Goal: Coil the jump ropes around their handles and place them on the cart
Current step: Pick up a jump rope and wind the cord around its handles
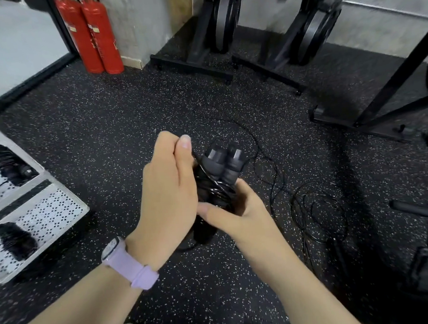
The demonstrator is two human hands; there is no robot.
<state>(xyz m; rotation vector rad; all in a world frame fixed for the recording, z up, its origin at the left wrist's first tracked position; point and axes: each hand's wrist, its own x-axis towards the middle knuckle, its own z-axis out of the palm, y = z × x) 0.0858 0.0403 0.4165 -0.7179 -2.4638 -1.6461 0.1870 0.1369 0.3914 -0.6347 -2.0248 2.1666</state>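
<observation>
Holding two black handles [222,165] side by side, the right hand [238,210] wraps them from below, fingers curled around the lower part and thumb pointing left across the front. Handle caps point up and away from the person, just above that hand. Left hand [168,187] sits touching the bundle's left side, fingers closed, thumb and forefinger pinching the thin black rope [271,173] at the top, near the caps. Several turns of rope already lie around the handles between the two hands. Loose rope trails off to the right and down onto the speckled rubber floor [93,124], lying in slack loops [318,208] near the right forearm. A lilac watch [129,263] on the left wrist. White perforated cart [48,212] at left edge, well apart from the hands; dark coiled bundles [16,240] rest on its shelves. Two red fire extinguishers [92,34] stand against the far wall.
</observation>
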